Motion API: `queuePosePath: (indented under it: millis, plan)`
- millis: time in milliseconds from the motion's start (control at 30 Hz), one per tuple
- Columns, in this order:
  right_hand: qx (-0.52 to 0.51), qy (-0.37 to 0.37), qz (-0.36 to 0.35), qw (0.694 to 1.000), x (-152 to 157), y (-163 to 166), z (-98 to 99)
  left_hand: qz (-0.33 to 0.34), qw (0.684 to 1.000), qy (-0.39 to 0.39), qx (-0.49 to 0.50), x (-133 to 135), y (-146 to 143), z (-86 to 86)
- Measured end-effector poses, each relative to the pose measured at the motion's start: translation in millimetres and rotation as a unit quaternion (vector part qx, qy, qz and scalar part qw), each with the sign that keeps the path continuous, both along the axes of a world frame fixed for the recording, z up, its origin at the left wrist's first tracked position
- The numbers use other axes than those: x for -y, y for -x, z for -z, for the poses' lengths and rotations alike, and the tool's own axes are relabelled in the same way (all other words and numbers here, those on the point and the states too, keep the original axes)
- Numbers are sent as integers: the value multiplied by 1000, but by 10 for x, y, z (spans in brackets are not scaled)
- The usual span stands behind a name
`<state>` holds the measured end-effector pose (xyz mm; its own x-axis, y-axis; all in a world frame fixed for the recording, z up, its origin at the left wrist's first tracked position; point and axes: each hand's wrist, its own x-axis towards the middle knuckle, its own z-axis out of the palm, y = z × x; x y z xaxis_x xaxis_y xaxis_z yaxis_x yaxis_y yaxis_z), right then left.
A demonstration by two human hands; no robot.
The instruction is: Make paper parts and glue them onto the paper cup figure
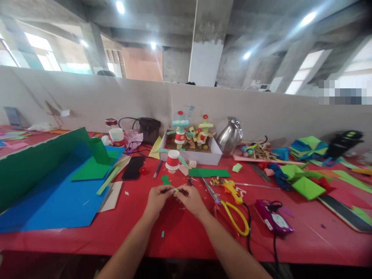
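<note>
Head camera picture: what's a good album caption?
Left hand and right hand pinch a small pale-green scrap above a red table, near a red-and-white cup and yellow-handled scissors.

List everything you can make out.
Scrap: 1, pale green, centre, held
Table: 1, red, foreground
Partition: 1, white, back
Box: 1, white, back
Figures: several, multicoloured, in box
Cup figure: 1, red and white, centre
Jug: 1, silver, right back
Handbag: 1, dark, back
Phone: 1, black, left
Sheet: 1, blue, left
Scissors: 1, yellow handle, right
Glue gun: 1, yellow, right
Device: 1, purple, right
Papers: many, mixed colours, scattered
Left hand, right hand: 1 each, bare, centre
</note>
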<state>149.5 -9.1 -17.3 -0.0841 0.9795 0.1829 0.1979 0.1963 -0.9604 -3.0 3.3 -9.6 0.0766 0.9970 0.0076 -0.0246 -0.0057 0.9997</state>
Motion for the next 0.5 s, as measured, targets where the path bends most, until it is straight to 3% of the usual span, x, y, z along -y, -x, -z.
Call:
queuePosePath:
  millis: [300, 500]
  plan:
    - [-22, 36, -25, 999, 22, -17, -110, 4, 1000, 5, 17, -6, -6, -3]
    - [-47, 57, -19, 997, 13, -23, -84, -1, 1000, 8, 13, 11, -5, -32]
